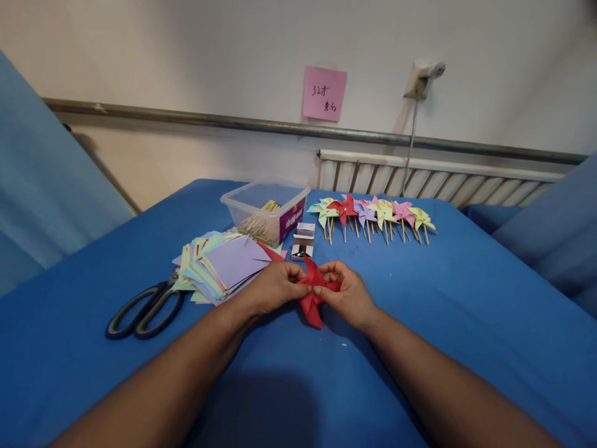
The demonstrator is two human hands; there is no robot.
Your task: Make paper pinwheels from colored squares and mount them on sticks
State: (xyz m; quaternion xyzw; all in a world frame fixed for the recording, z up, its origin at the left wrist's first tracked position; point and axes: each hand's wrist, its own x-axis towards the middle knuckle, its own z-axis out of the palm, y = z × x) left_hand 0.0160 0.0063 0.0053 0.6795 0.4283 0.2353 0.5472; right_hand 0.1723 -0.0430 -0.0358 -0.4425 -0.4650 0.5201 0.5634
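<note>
Both my hands pinch a red paper pinwheel (311,306) above the blue tabletop. My left hand (276,287) is closed on its left side, with the thumb at the folded centre. From the right, my right hand (349,294) grips it, and that thumb also presses near the middle. Whether a pin sits under the thumbs is hidden. Just beyond the hands stands a small open box (303,241) with dark metal bits inside. A stack of cut coloured paper squares (236,261), lilac on top, lies beside my left hand.
Scissors (145,311) with dark handles lie left, their blades under the paper. A clear plastic tub (295,208) of wooden sticks (261,223) stands behind. Several finished pinwheels (366,213) on sticks lie in a row at the back right. A wall with a radiator (433,171) bounds the far side.
</note>
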